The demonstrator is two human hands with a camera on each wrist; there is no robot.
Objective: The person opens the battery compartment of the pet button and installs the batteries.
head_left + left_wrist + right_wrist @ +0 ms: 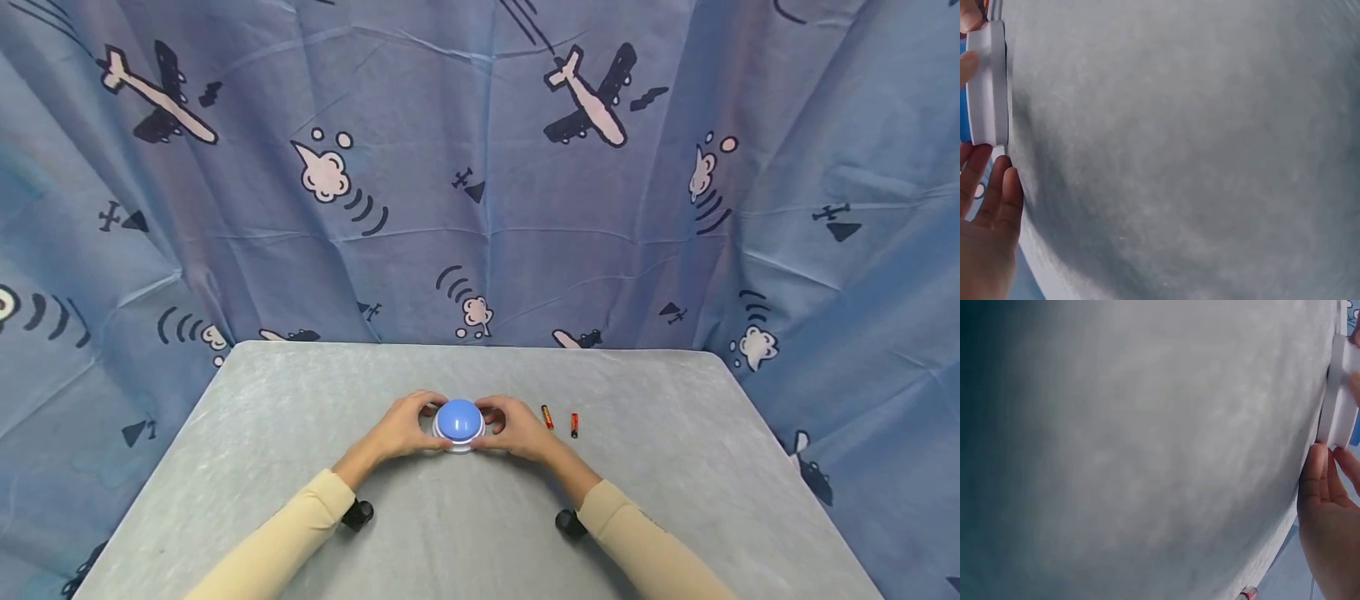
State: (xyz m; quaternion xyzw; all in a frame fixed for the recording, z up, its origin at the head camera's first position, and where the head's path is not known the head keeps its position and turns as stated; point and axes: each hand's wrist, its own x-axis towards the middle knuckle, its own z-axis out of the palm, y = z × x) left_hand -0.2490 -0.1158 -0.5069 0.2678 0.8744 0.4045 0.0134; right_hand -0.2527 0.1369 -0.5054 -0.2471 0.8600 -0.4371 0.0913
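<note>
Both hands hold a round push button with a blue dome (459, 420) and a white base (990, 84) on the table. My left hand (407, 427) grips its left side, with the thumb at the near edge and fingers curled round the far side. On the opposite side my right hand (517, 429) grips it the same way. In the right wrist view, fingers of the right hand (1329, 512) touch the rim of the white base (1336, 394). The button sits upright with its dome facing up.
Two small red batteries lie just right of the right hand: one battery (547, 417) with a gold end, the other battery (574, 425) farther right. The grey table (315, 375) ends at the back against a blue curtain (420, 250) printed with planes.
</note>
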